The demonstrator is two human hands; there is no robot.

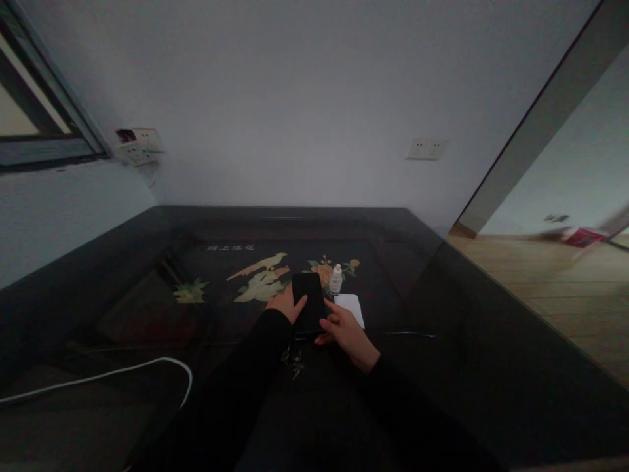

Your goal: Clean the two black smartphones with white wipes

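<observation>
A black phone (308,298) lies screen up on the dark glass-topped table (442,341). My left hand (285,303) rests on the phone's left edge, a finger laid across the screen. My right hand (348,331) grips the phone's lower right corner with curled fingers. Both arms wear black sleeves. A small white bottle (336,278) stands just beyond the phone's upper right corner. A white square cloth or paper (350,305) lies flat to the right of the phone, beside my right hand.
A white cable (147,367) curves across the table's left front. Small metal keys or a chain (293,362) lie between my forearms. Flower and bird artwork (260,278) shows under the glass. Wall sockets (425,149) sit behind; a wooden floor (550,288) opens right.
</observation>
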